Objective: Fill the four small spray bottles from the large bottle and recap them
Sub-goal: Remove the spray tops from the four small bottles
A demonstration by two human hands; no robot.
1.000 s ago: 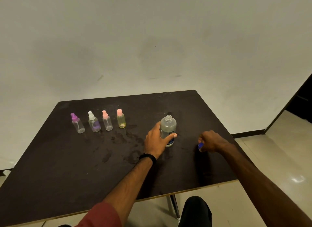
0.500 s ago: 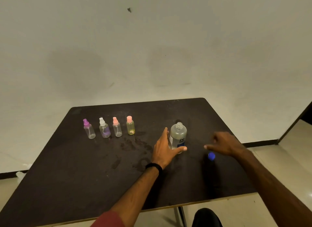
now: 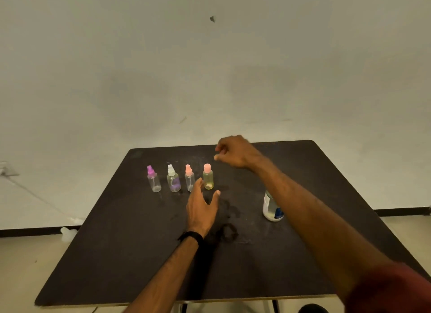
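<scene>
Four small spray bottles stand capped in a row on the dark table (image 3: 116,254): a purple-capped one (image 3: 154,179), a white-capped one (image 3: 173,179), a pink-capped clear one (image 3: 189,178) and a pink-capped yellowish one (image 3: 207,176). My left hand (image 3: 202,207) is open just in front of the two pink-capped bottles, fingertips close to them, holding nothing. My right hand (image 3: 235,152) hovers above and right of the yellowish bottle, fingers loosely curled and empty. The large bottle (image 3: 271,207) stands to the right, partly hidden by my right forearm; its top is hidden.
Wet patches (image 3: 227,221) mark the table between my left hand and the large bottle. A pale wall rises right behind the table's far edge. Floor shows left and right, with a white object (image 3: 67,233) and a cable at the left.
My left hand let go of the large bottle and moved left toward the small bottles. My right hand left the blue cap and swung up and left over the row; the cap is hidden now.
</scene>
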